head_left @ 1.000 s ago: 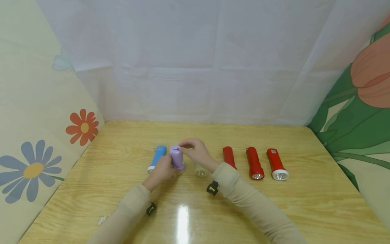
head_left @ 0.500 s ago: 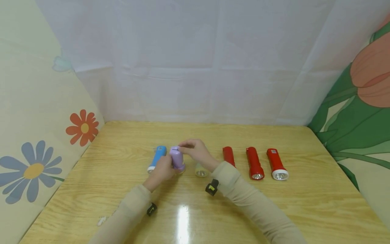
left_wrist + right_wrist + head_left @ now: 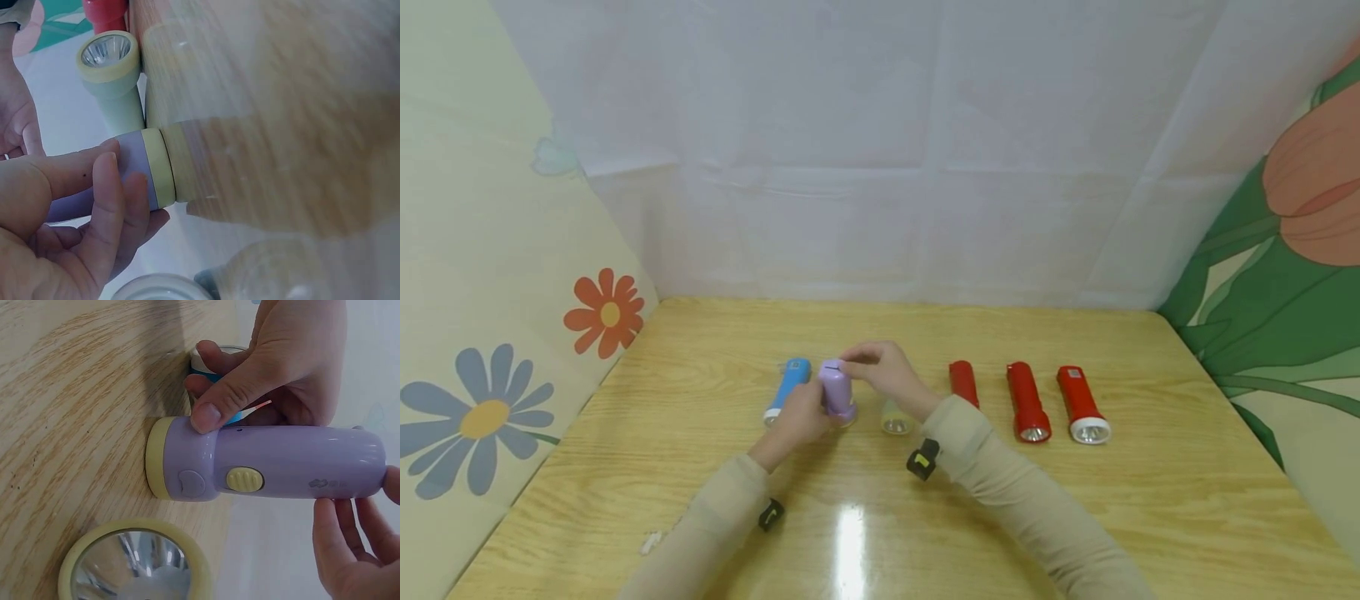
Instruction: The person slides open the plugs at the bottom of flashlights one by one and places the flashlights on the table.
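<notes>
A purple flashlight (image 3: 837, 392) with a pale yellow rim and a yellow switch stands lens-down on the wooden table. My left hand (image 3: 802, 414) grips it low around the head, thumb on one side and fingers curled on the other. At the upturned tail end, my right hand (image 3: 891, 377) pinches with thumb and fingertips; in the right wrist view its fingers (image 3: 331, 531) come to the body's side. Just left of it lies a blue flashlight (image 3: 791, 386) with a white rim. A pale green flashlight (image 3: 112, 81) with a yellow rim is under the right hand, partly hidden by it.
Farther right lie two red flashlights (image 3: 1027, 400) (image 3: 963, 383) and a red one with a white rim (image 3: 1081, 400). A small white scrap (image 3: 651, 542) is at the table's front left. White cloth (image 3: 880, 167) hangs behind the table.
</notes>
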The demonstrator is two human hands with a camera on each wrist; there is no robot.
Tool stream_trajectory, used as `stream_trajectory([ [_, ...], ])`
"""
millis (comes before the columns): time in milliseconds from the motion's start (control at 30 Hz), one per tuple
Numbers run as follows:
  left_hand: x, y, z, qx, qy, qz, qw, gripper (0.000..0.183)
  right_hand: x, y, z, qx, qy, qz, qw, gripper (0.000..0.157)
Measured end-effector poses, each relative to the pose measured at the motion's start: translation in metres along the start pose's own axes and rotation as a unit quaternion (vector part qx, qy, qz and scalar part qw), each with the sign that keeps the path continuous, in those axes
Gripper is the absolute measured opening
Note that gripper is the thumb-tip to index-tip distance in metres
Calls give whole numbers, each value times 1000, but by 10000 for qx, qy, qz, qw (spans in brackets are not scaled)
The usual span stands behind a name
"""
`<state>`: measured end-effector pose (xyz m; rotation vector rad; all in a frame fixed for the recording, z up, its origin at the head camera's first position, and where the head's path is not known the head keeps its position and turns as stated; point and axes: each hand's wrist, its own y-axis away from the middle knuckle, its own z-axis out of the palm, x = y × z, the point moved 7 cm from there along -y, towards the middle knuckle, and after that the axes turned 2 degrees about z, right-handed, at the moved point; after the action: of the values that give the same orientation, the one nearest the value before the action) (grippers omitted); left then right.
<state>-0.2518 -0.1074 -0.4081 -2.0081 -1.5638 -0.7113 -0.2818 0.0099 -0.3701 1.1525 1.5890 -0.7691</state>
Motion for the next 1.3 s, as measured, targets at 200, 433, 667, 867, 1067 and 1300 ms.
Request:
stream_trajectory([
  [200, -2, -1, 0, 24, -109, 54, 9999, 40, 0, 0, -1, -43, -3, 122, 9999, 22],
  [433, -1, -1, -1, 33, -125, 219, 9997, 38, -2, -2, -3, -10, 118, 248, 9996, 19],
  [667, -1, -1, -1, 38, -137, 227, 9996, 39, -7, -4, -2, -7, 251, 171, 9995, 15],
  [867, -2, -1, 0, 35, -164, 212, 9996, 40, -7, -5, -1, 56, 246, 209, 9995, 13],
  [1067, -1, -1, 0, 59, -164, 236, 9996, 41, -7, -6, -1, 127, 379, 213, 9990, 12],
  [1300, 1, -1, -1, 126, -233, 341, 9991, 40, -8, -6, -1, 136, 393, 238, 9989, 10],
])
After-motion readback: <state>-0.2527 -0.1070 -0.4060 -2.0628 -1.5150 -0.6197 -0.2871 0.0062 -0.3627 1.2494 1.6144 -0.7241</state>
